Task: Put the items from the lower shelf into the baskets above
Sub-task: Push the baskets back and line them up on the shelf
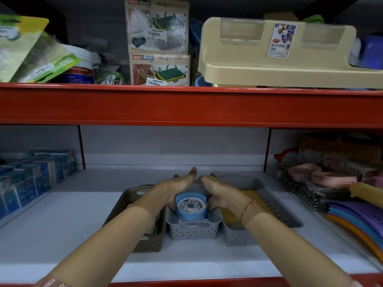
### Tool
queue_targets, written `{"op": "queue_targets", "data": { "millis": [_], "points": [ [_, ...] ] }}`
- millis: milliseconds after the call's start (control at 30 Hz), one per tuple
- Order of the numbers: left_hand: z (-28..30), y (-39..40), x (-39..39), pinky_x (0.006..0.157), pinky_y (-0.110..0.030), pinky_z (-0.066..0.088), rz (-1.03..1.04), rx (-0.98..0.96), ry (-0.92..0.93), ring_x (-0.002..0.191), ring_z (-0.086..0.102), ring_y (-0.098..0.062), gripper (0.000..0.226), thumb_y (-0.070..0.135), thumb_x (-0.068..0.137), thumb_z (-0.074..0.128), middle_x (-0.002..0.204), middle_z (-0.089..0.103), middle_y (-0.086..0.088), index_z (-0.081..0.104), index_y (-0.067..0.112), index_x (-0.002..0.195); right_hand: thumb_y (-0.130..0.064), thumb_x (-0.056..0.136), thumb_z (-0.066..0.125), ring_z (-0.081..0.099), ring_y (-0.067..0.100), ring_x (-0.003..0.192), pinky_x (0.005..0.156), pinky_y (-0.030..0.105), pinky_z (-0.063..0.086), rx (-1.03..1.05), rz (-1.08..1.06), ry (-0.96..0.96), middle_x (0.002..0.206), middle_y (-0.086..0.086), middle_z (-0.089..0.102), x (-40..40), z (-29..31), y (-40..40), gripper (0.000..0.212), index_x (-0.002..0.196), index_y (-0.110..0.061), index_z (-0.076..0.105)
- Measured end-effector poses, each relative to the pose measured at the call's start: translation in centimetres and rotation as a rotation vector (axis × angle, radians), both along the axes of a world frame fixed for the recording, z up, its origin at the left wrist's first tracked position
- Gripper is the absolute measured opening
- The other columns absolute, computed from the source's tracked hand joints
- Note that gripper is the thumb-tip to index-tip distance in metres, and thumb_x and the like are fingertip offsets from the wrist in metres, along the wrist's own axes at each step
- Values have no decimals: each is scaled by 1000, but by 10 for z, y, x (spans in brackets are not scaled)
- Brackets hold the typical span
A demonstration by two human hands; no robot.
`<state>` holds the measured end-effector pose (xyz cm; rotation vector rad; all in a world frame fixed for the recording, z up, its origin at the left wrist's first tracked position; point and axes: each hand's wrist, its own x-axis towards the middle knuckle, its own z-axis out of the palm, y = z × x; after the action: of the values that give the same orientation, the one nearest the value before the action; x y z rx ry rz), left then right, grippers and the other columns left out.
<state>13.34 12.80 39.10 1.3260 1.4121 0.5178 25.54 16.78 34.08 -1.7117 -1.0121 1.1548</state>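
landmark: small grey basket point(192, 227) in the middle of the white shelf point(62, 224).
blue item: a blue container point(191, 206) with a patterned round top, standing inside the grey basket.
left hand point(174, 189): touching the left side of the blue container, fingers stretched forward, not closed.
right hand point(221, 193): touching its right side, fingers partly curled.
brown basket point(132, 206): just left of the grey basket.
long grey basket point(275, 206): just right of it, yellow contents inside.

Arms: two, bare to the frame edge
Right wrist: thin red-orange thread band point(246, 210)
Hands: left hand point(176, 189), right hand point(219, 193), ungloved
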Motion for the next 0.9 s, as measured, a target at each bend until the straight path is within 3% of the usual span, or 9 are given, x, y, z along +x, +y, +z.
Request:
{"op": "queue_targets", "data": {
  "millis": [100,233,267,333,433,600,733,833,900],
  "points": [
    [3,2,-5,96,-49,46,-49,-8,11,121,54,-34,93,77,81,27,149,32,-22,9,17,150,-33,88,42,56,40,109,74,52,55,5,-12,17,140,22,42,-14,27,-37,63,146,-20,20],
    [17,-3,-18,50,-25,51,-117,89,-16,47,63,-16,64,68,87,30,71,71,-13,50,10,109,-14,97,36,52,22,60,46,28,44,28,31,17,80,14,55,-19,55,-79,18,99,-2,50],
    [20,-3,-24,52,-25,51,-120,110,-31,55,66,-17,60,65,89,32,72,71,-13,50,12,110,-11,97,37,50,20,57,45,26,44,55,37,28,72,10,52,-19,60,-85,19,87,-4,51],
    [24,-1,-39,82,-31,53,-93,134,-118,107,62,-28,67,62,90,35,127,56,-23,32,18,141,-10,96,40,56,25,68,57,28,50,123,10,85,81,8,55,-20,68,-88,15,94,-3,53],
    [24,2,-69,116,-45,26,-47,154,-152,142,23,-38,80,63,89,37,157,12,-22,13,18,150,-17,95,47,51,44,121,101,43,45,179,45,252,131,25,48,-35,77,-89,29,123,-8,49],
    [10,5,-112,119,-48,17,35,109,-159,145,14,-35,85,63,89,36,158,7,-20,10,11,150,-27,96,48,57,30,93,93,38,47,83,238,324,118,21,49,-85,68,-94,53,141,-7,30],
    [1,7,-129,115,-49,27,4,52,-145,138,32,-34,82,67,88,33,154,25,-21,13,15,150,-26,101,38,48,37,125,102,37,40,7,291,310,135,22,47,-113,58,-98,49,145,-9,26],
    [-5,3,-134,104,-45,42,-57,21,-157,111,57,-31,79,68,88,31,128,54,-19,29,12,143,-32,100,38,62,23,93,72,27,53,-49,319,291,109,15,61,-129,53,-98,48,141,-9,33],
    [-10,0,-136,107,-47,37,-67,12,-124,122,49,-33,81,69,87,30,139,45,-18,23,14,146,-36,99,38,62,21,76,55,28,51,-64,306,270,89,14,61,-137,51,-96,46,137,-10,38]
  ]
}}
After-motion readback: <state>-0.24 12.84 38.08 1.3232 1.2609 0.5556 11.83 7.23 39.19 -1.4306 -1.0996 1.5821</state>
